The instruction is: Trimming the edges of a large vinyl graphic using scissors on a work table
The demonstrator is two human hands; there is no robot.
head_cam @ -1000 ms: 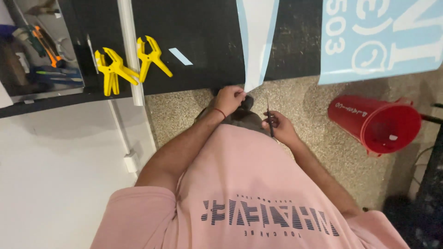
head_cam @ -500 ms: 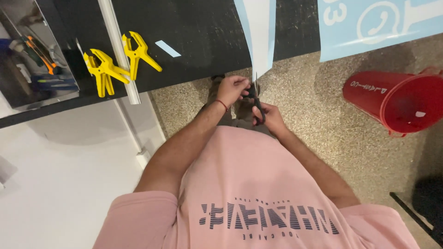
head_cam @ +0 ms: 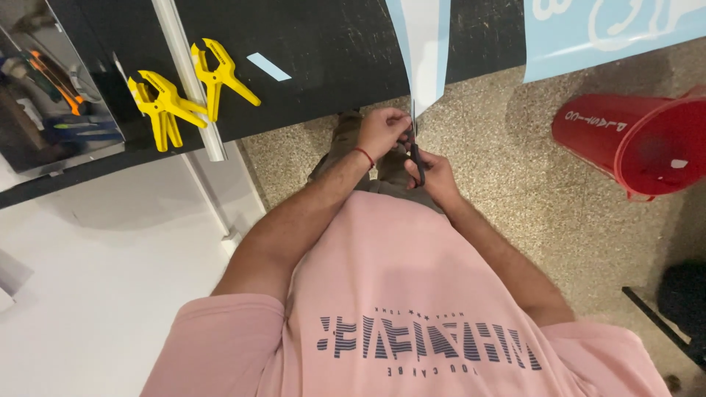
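A pale blue and white sheet strip (head_cam: pixel 425 44) hangs over the edge of the black table (head_cam: pixel 323 51). My left hand (head_cam: pixel 381 131), with a red band at the wrist, is closed at the strip's lower tip. Right beside it, my right hand (head_cam: pixel 435 176) grips black-handled scissors (head_cam: pixel 416 151). Their blades point up at the strip's bottom edge. The two hands touch, just above my pink shirt. Whether the blades are open on the sheet is hidden.
Two yellow spring clamps (head_cam: pixel 165 103) (head_cam: pixel 217 73) lie on the table beside a white rail (head_cam: pixel 187 77). A tool tray (head_cam: pixel 51 95) sits far left. A red bucket (head_cam: pixel 632 140) lies on its side on the speckled floor, and a larger blue sheet (head_cam: pixel 610 29) hangs at the top right.
My right hand has brought the scissors left and up to the strip and my left hand. The view has shifted, so the bucket sits further right.
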